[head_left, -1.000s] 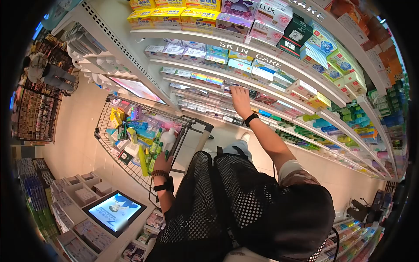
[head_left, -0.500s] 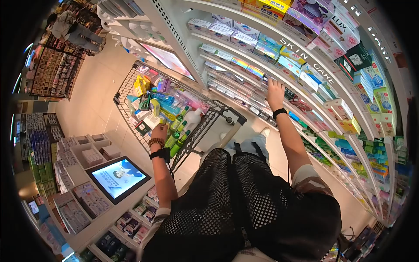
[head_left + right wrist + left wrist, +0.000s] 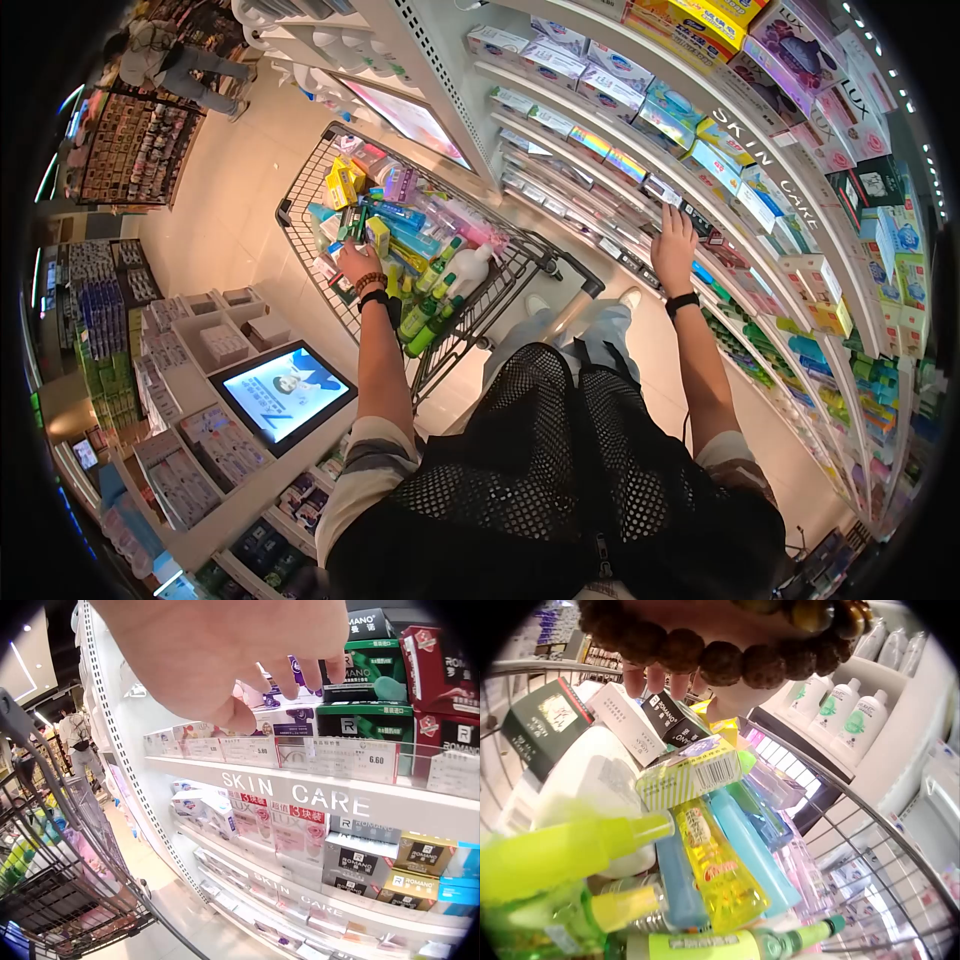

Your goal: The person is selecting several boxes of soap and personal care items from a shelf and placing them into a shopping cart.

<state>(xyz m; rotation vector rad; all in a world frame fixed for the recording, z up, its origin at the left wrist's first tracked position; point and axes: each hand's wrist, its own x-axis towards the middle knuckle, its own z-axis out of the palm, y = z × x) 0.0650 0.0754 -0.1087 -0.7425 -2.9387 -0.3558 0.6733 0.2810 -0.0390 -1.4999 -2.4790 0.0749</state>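
Note:
In the head view my left hand [image 3: 358, 262] is over the loaded shopping cart [image 3: 300, 225], fingers pointing down at the goods. The left wrist view shows its fingertips right at a white box [image 3: 626, 724] and a black Romano box [image 3: 673, 721]. Close by lie a yellow-striped box [image 3: 690, 776] and a bottle of yellow liquid [image 3: 716, 862]. My right hand [image 3: 675, 252] reaches to a middle shelf, fingers extended. In the right wrist view its fingers spread over a purple-and-white box [image 3: 291, 721], beside green Romano boxes [image 3: 364, 720]; part of that row is hidden behind the hand.
Shelves of boxed soaps labelled SKIN CARE [image 3: 296, 791] line the right side. A display counter with a lit screen [image 3: 283, 395] stands at left. Another person [image 3: 170, 65] is at the far left. Green bottles [image 3: 430, 325] lie in the cart's near end.
My left hand has moved from the bottles at the cart's near end to the boxes farther in. The right hand stays at the same shelf, while the head view has swung left.

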